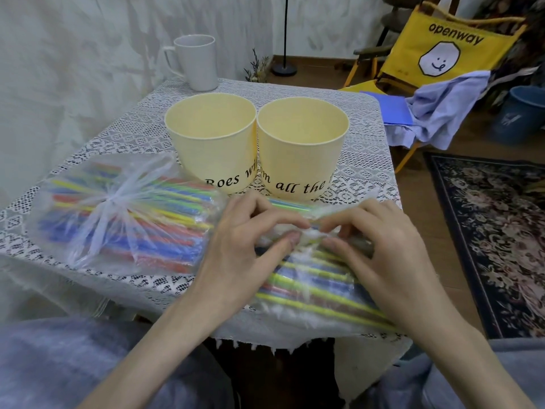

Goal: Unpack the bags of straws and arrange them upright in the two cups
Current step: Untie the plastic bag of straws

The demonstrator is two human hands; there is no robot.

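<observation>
Flanking cups (256, 146), tied bag (118, 214), mug (196, 62)

Readable text, three spots:

- Left cup (210, 137), just beyond the left hand (236, 252): black serif print low on the wall, "Roes wi…", first letter partly cut off and the rest hidden where the cups meet.
- Right cup (302, 146), just beyond both hands: same black print, "m all the", running out of sight round the curve to the right.
- Yellow chair (442, 45), far beyond and right of the right hand (380, 249): "openway" in black on the backrest, above a white smiley-face logo.
</observation>
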